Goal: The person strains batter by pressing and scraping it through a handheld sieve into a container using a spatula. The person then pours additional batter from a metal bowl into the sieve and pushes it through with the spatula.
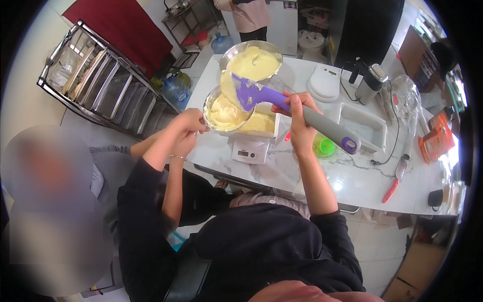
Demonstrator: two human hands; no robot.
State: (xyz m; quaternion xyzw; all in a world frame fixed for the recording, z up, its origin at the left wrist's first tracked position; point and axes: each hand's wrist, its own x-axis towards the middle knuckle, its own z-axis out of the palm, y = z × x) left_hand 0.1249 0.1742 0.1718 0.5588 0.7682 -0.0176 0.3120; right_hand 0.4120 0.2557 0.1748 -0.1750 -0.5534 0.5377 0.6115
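Note:
My left hand grips the rim of a small metal bowl of pale yellow batter. The bowl is tilted over a rectangular pan that also contains batter and stands on a white digital scale. My right hand is closed around the handle of a large spatula with a purple and grey handle. Batter smears the spatula's blade, which is above the small bowl. Behind, a larger metal bowl holds more batter. A co-worker's braceleted hand is just below my left hand.
Right of the pan are a green cup, a white tray, another scale, a hand mixer with its cord, and a red-handled knife. A tray rack stands left; people are at left and behind.

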